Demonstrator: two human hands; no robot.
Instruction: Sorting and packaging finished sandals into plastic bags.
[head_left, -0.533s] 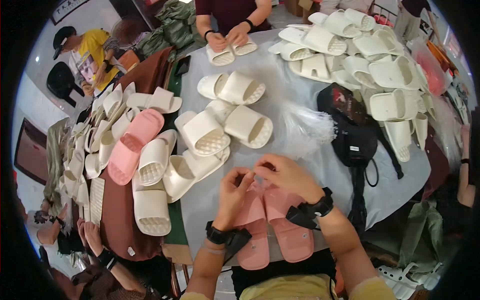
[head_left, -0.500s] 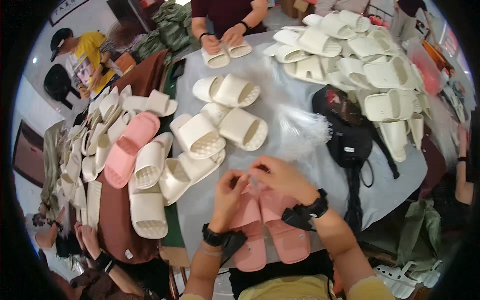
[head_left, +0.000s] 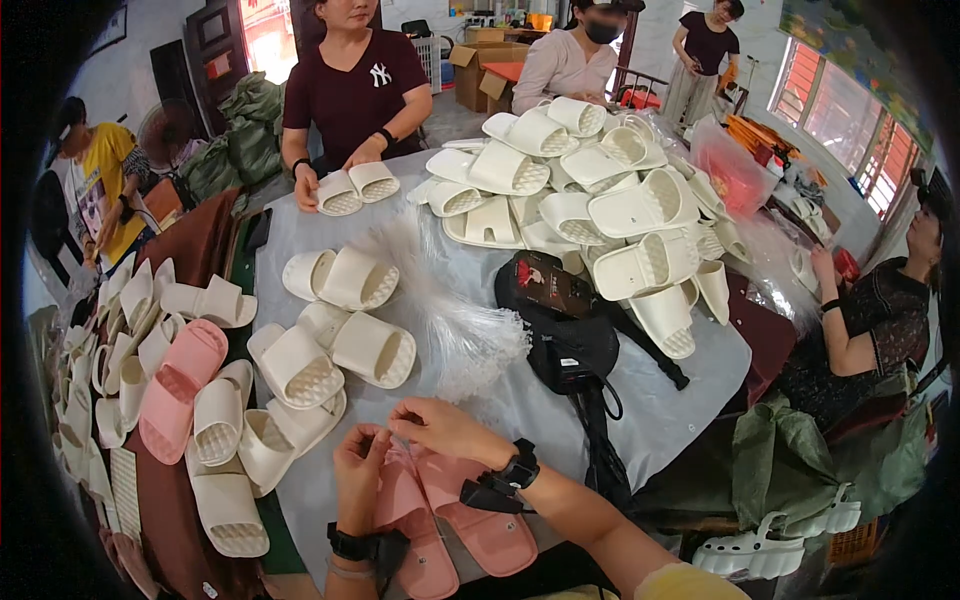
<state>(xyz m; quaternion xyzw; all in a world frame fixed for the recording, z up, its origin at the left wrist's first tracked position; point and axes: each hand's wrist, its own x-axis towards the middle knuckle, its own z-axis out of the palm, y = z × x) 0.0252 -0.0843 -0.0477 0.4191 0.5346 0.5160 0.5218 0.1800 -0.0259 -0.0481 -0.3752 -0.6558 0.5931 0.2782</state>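
A pair of pink slippers [head_left: 490, 540] lies side by side at the table's near edge, toes toward me. My left hand [head_left: 360, 470] is pinched above the left slipper's strap. Close to it, my right hand [head_left: 437, 427] also pinches at the far end of the pair, fingertips almost meeting the left ones. What lies between the fingertips is too small to make out. Just beyond my hands is a bundle of thin clear plastic strands [head_left: 475, 355]. Several cream slippers [head_left: 372, 350] are stacked in pairs to the left of that bundle.
A large heap of cream slippers [head_left: 640, 205] covers the far right of the table [head_left: 660, 430]. A black bag [head_left: 570, 350] lies right of the strands. More slippers, one pair pink [head_left: 185, 390], fill the left side. A co-worker [head_left: 355, 100] across handles cream slippers [head_left: 358, 188].
My view has swung up and right, so the table sits lower and further left. My hands stay pinched together over the pink pair. The co-worker's hands have moved apart around the cream slippers.
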